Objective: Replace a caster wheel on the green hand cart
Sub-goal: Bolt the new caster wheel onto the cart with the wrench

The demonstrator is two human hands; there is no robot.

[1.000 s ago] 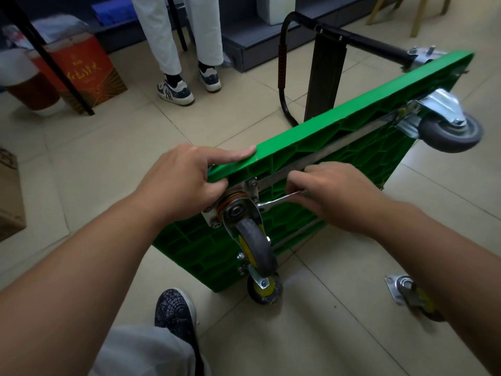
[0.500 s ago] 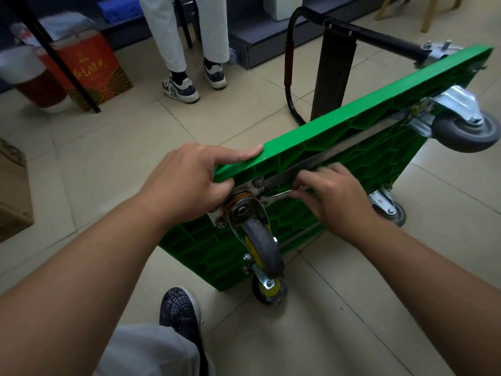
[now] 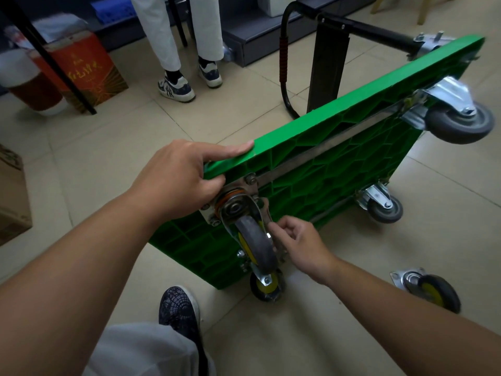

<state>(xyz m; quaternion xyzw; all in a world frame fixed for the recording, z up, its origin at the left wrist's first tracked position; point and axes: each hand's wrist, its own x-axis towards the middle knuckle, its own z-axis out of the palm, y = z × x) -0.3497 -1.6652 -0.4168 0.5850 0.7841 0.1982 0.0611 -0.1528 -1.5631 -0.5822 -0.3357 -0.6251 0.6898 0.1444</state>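
The green hand cart (image 3: 339, 158) stands on its long edge with its ribbed underside facing me. My left hand (image 3: 176, 177) grips its near top corner, index finger laid along the edge and thumb beside the metal mounting plate (image 3: 253, 187). On that plate hangs a grey caster wheel (image 3: 256, 242) with a yellow hub. Just right of this wheel my right hand (image 3: 301, 245) pinches a slim metal wrench (image 3: 267, 213), which points up at the plate's lower right corner. A loose caster (image 3: 431, 290) lies on the floor at the right.
Three other casters are on the cart: one below (image 3: 267, 287), two at the far end (image 3: 458, 120) (image 3: 385, 207). The black handle (image 3: 328, 63) is folded behind. A person's legs (image 3: 176, 85) stand behind; a red box (image 3: 84, 71) and a cardboard box (image 3: 10, 196) sit at left. My shoe (image 3: 179, 310) is near.
My right hand moved down with the wrench, from the plate's upper right bolt to beside the wheel. The left hand kept its grip on the cart's corner.
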